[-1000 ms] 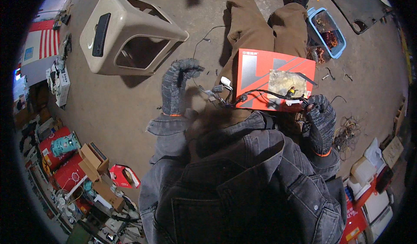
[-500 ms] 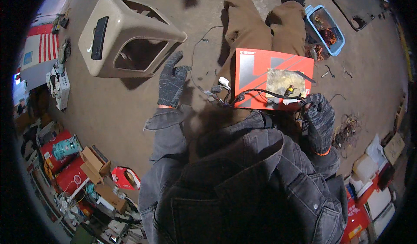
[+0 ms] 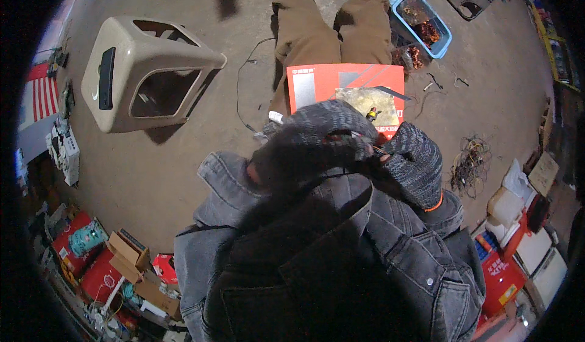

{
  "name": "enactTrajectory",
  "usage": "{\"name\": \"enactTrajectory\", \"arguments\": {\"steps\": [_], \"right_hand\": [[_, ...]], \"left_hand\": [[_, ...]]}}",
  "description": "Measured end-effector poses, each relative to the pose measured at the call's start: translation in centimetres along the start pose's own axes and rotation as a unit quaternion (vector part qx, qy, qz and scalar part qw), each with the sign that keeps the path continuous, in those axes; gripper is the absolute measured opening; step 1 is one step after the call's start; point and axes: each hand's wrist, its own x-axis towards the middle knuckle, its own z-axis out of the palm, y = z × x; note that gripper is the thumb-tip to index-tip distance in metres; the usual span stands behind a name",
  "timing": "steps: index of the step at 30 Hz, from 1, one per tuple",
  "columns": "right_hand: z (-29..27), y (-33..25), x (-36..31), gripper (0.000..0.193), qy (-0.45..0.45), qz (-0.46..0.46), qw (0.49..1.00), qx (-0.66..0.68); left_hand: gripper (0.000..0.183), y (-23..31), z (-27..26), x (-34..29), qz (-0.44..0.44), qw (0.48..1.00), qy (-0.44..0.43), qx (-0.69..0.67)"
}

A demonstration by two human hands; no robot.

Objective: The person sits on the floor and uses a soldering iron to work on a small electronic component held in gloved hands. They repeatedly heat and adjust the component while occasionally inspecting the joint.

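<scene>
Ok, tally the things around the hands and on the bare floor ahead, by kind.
Gloved hands: 2, left, right
Red box on the lap: 1
Beige housing: 1
Blue tub: 1
Wire tangle: 1
Total: 6

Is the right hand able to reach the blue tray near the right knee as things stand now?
Probably yes. The right hand is busy with a small part together with the left hand, but only the red box on the lap lies between it and the blue tray.
</scene>
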Motion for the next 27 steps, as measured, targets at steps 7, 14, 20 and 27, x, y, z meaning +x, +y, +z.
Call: {"name": "enactTrajectory", "arguments": {"steps": [7, 14, 20, 27], "right_hand": [[-0.6, 0.0, 0.2, 0.022, -0.027, -0.081, 0.989, -0.12], [-0.3, 0.9, -0.3, 0.027, -0.049, -0.058, 0.98, -0.181], [0.1, 1.3, -0.7, 0.023, -0.055, -0.076, 0.991, -0.097], [-0.1, 0.6, 0.1, 0.021, -0.033, -0.068, 0.995, -0.068]], "left_hand": [[0.029, -1.6, 0.6, -0.3, 0.029, 0.997, -0.062, 0.041], [0.034, -1.4, 2.3, -0.4, -0.037, 0.985, -0.017, 0.165], [0.024, -1.9, -0.9, -0.4, -0.121, 0.969, 0.047, 0.211], [0.02, -1.4, 1.7, -0.1, 0.016, 0.998, 0.005, 0.063]]}}
